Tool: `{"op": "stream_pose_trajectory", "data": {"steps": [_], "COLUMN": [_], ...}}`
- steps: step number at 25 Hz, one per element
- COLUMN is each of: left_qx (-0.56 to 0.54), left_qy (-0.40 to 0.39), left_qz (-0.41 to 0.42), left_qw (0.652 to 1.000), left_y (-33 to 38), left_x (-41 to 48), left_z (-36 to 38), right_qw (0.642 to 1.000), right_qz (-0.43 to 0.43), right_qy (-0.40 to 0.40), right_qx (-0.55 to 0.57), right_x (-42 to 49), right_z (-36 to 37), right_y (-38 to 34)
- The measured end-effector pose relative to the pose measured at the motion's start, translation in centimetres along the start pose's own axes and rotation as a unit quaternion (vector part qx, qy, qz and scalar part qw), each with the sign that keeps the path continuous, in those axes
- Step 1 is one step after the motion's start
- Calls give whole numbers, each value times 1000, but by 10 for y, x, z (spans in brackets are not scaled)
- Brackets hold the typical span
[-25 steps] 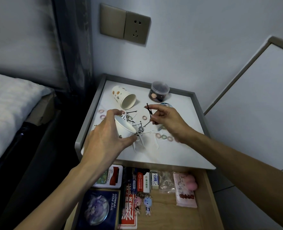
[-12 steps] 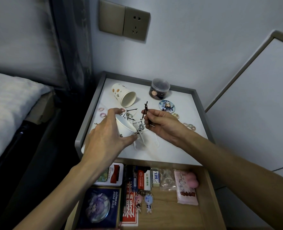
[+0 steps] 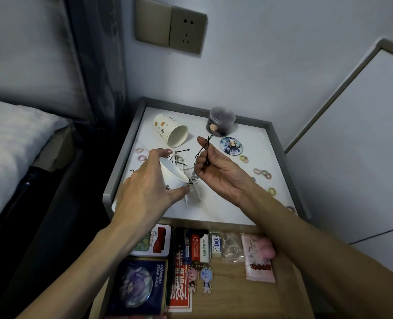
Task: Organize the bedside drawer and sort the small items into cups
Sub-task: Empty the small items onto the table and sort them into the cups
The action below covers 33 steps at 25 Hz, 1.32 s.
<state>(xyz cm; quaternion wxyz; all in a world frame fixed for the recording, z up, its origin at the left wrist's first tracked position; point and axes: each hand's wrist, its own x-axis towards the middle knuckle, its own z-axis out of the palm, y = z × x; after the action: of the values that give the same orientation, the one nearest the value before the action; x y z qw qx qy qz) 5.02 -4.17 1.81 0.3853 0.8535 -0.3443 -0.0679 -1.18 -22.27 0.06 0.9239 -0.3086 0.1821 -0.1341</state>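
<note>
The left hand [image 3: 145, 192] wraps around a white paper cup [image 3: 171, 180], thumb low near the rim and fingers curled over the far side. The cup is tilted, its base tucked into the palm and its mouth opening up and toward the right hand [image 3: 216, 171]. That hand is held just beside the cup's rim, palm turned inward, and pinches a small bunch of black bobby pins [image 3: 203, 147] between thumb and curled fingers. The pins' long axis runs diagonally: the lower ends point down toward the cup, and the upper ends splay out past the thumb tip toward the back wall. Beyond the left hand's fingertips a second cup [image 3: 171, 133] lies on its side, its open mouth turned toward the hands. More loose pins [image 3: 183, 150] lie scattered between the two cups. Beyond the right hand stand a clear jar [image 3: 221, 122] holding coins and a round badge [image 3: 231, 146]. To the outside of the right wrist, small hair ties [image 3: 262, 173] dot the white nightstand top [image 3: 248, 203]. Under both forearms the drawer [image 3: 237, 295] stands open.
</note>
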Motion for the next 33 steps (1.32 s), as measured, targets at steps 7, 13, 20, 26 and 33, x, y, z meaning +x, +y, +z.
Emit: {"op": "stream_pose_trajectory", "data": {"steps": [7,13,20,26,33], "left_qx": [0,14,3,-14,-53], "left_qy": [1,5,0,30,55], "left_qz": [7,9,9,-24,-55], "left_qw": [1000,1000,1000,999,996], "left_y": [0,-3,-1,-5,-14], "left_x": [1,2,0,7,14], "left_z": [1,4,0,-12,-24], "right_qw": [959,660,575,577,440], "right_qz": [-25,-88,-73,-98,-95], "right_qy": [9,-100,-182,14,-40], "right_qx": [-283,-739,-795,-811,-892], "right_x": [-4,-17,-7,30,54], "right_z": [-2,34,69,2,-39], "right_y": [-3,-36,-33,-59,-46]}}
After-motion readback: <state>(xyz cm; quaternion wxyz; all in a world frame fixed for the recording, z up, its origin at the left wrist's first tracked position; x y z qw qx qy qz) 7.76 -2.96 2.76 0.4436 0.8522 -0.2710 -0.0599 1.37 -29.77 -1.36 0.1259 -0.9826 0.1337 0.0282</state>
